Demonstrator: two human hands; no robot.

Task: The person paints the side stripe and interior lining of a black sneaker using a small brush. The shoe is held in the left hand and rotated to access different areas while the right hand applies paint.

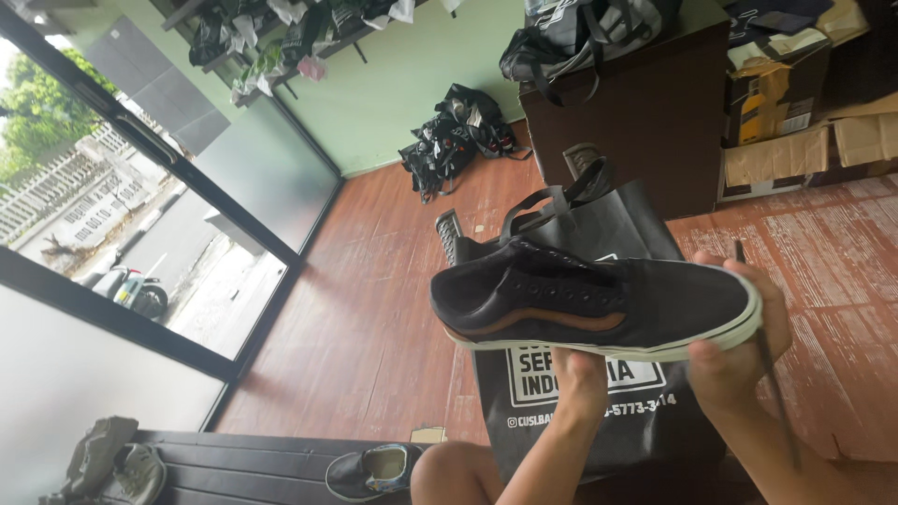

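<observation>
I hold a black low-top shoe (599, 304) with a brown side stripe and a white sole, lying sideways in the air with its toe to the right. My left hand (578, 374) supports the sole from below near the middle. My right hand (730, 360) grips the toe end, thumb under the sole and fingers over the tip. A thin dark strand (776, 393), maybe a lace, runs past my right hand. The eyelets look unlaced. A black bag (599, 224) with handles and white print stands right behind the shoe.
A dark slip-on shoe (369, 472) lies on a dark bench (243, 463), with worn grey shoes (108, 463) at its left end. A dark cabinet (636, 112), cardboard boxes (776, 103) and black bags (454, 136) stand on the wooden floor. Glass panes (140, 234) fill the left.
</observation>
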